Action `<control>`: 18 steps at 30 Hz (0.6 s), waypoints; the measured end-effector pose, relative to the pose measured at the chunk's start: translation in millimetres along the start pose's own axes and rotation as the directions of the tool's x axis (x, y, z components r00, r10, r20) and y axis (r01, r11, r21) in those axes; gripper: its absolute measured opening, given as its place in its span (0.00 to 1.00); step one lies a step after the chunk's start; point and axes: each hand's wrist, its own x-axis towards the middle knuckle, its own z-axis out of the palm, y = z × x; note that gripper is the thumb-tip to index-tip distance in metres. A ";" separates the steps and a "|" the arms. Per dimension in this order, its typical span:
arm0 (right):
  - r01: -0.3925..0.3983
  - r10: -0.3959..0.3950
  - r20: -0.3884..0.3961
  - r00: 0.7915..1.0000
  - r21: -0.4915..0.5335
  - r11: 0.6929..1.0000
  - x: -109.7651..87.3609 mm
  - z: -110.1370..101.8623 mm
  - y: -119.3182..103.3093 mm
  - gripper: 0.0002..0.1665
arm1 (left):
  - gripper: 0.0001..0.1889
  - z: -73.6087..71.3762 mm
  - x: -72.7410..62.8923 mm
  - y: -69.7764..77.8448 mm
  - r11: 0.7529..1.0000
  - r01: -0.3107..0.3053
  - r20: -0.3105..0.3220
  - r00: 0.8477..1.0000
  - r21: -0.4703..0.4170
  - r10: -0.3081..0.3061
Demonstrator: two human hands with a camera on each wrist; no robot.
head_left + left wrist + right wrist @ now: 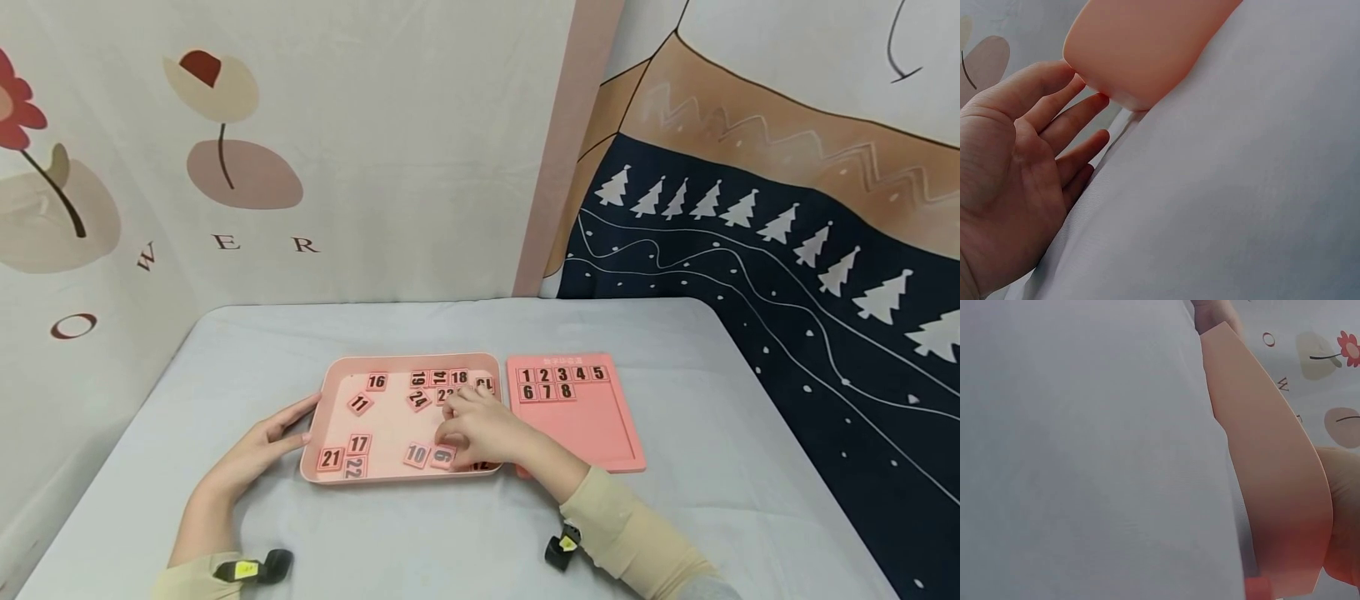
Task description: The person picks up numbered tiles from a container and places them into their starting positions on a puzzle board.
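My left hand [262, 446] is at the left wall of a pink tray [390, 422], its fingers loosely extended. In the left wrist view, the thumb tip and fingertips [1100, 99] touch the tray's corner. My right hand [483, 425] reaches over the tray's right part with bent fingers. Its thumb and index finger are at the edges of a number tile [442, 456], pinching it low over the tray. Beside that tile lies the 10 tile [416, 454]. The 12 tile [481, 467] is partly hidden below the hand. In the right wrist view, the tray wall hides the fingertips.
A pink board [573, 429] right of the tray holds tiles 1 to 8 in its top rows. More tiles lie scattered in the tray, among them 16 [377, 382], 11 [360, 404] and 21 [330, 459]. A white cloth [420, 542] covers the table.
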 end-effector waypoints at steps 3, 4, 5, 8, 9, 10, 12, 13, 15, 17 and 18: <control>-0.014 0.014 -0.011 1.000 0.014 1.000 -0.9 -1.1 -0.4 0.24 | 0.30 0.9 -0.2 0.4 1.000 0.000 -0.001 1.000 0.004 0.000; -0.022 0.022 -0.014 1.000 0.022 1.000 -1.3 -1.7 -0.8 0.24 | 0.30 1.1 -0.3 0.4 1.000 0.000 -0.001 1.000 0.002 0.000; -0.031 0.031 -0.021 0.999 0.033 0.999 -1.9 -2.4 -1.2 0.24 | 0.30 1.2 -0.3 0.7 1.000 -0.001 -0.001 1.000 0.001 0.001; -0.069 0.073 -0.050 0.996 0.065 0.995 -4.3 -5.0 -2.3 0.26 | 0.30 0.8 -0.4 1.5 1.000 0.001 0.001 1.000 -0.011 -0.001; -0.085 0.089 -0.061 0.994 0.070 0.994 -5.4 -6.2 -2.6 0.27 | 0.30 0.6 -0.4 1.7 1.000 0.001 -0.002 1.000 -0.014 -0.001; -0.099 0.105 -0.074 0.992 0.074 0.992 -6.7 -7.4 -2.6 0.27 | 0.30 0.2 -0.5 1.7 1.000 0.000 0.000 1.000 -0.016 0.000; -0.132 0.140 -0.100 0.985 0.082 0.988 -9.7 -9.4 -2.0 0.27 | 0.30 -0.4 -0.5 1.2 1.000 -0.007 0.003 1.000 -0.016 0.007; -0.146 0.156 -0.111 0.982 0.088 0.985 -11.7 -10.7 -1.5 0.27 | 0.30 -0.6 -0.6 0.8 1.000 -0.014 0.006 1.000 -0.013 0.014; -0.172 0.184 -0.131 0.974 0.099 0.980 -16.5 -12.5 0.5 0.26 | 0.30 -0.9 -0.7 -0.1 1.000 -0.020 0.007 1.000 -0.010 0.020; -0.193 0.210 -0.156 0.965 0.122 0.974 -22.7 -14.4 3.7 0.25 | 0.30 -1.0 -0.2 -1.4 1.000 -0.021 0.009 1.000 -0.005 0.021; -0.202 0.223 -0.168 0.960 0.135 0.970 -26.2 -15.6 5.6 0.25 | 0.30 -1.1 0.0 -1.8 1.000 -0.019 0.008 1.000 -0.001 0.019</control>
